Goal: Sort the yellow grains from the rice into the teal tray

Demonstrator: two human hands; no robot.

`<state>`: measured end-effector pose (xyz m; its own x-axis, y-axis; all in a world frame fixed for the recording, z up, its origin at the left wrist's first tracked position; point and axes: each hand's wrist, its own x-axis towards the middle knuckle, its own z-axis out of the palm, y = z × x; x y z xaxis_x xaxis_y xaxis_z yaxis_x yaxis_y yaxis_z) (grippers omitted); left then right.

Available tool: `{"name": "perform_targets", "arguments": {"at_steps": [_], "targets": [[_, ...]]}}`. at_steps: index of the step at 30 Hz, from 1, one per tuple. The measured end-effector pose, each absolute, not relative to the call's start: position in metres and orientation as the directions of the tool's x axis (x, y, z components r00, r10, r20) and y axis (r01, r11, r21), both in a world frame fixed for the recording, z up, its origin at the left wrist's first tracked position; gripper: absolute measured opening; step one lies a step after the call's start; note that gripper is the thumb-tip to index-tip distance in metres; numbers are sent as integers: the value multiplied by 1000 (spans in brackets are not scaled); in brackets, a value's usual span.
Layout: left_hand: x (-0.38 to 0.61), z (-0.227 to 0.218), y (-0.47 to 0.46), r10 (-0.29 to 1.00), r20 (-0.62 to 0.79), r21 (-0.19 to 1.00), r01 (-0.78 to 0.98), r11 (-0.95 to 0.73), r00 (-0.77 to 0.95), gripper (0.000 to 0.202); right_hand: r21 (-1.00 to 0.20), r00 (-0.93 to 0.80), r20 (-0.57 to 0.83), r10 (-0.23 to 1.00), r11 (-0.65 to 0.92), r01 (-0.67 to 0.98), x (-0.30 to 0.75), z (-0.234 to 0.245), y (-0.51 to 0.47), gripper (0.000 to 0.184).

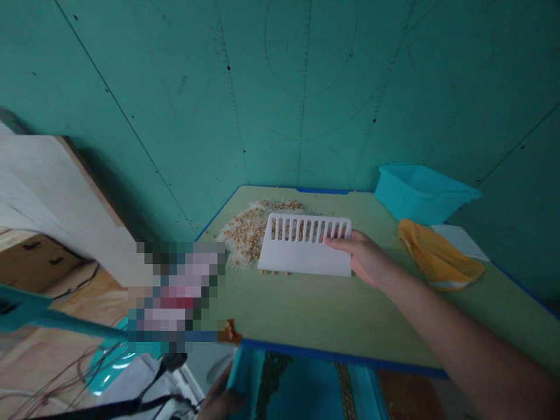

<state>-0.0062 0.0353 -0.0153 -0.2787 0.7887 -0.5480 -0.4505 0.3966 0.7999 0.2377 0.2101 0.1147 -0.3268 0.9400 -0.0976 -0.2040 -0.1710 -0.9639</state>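
My right hand (367,256) grips a flat white plastic plate (306,256) with a row of slots along its top, thumb over the front at the right end. The plate stands tilted above the table, in front of a spread of tan beans mixed with fine white grains (245,233). Some beans show through the slots and below its lower edge. At the bottom, in shadow, my left hand (223,399) is closed on the left wall of a blue tray (301,388). Inside that tray lie a strip of green beans (271,382) and a strip of tan ones (345,391).
A turquoise bin (420,195) stands at the back right of the table (315,315). An orange cloth (437,256) and a white sheet (464,242) lie by it. A blurred-out item (184,291) is at the left edge. Cables and a turquoise stand base (107,361) are on the floor.
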Motion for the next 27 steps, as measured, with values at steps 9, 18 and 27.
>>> {"name": "perform_targets", "arguments": {"at_steps": [9,18,27], "targets": [[-6,-15,29,783,-529,816,-449,364,-327,26,-953,-363,-114,925,-204,-222,236,118,205,21],[-11,-16,30,807,-508,844,-363,395,-303,29,-944,-390,-157,907,-254,-211,236,118,206,23],[-14,-9,34,780,-501,856,-347,384,-374,25,-931,-417,-190,889,-298,-212,235,119,205,21]]}}
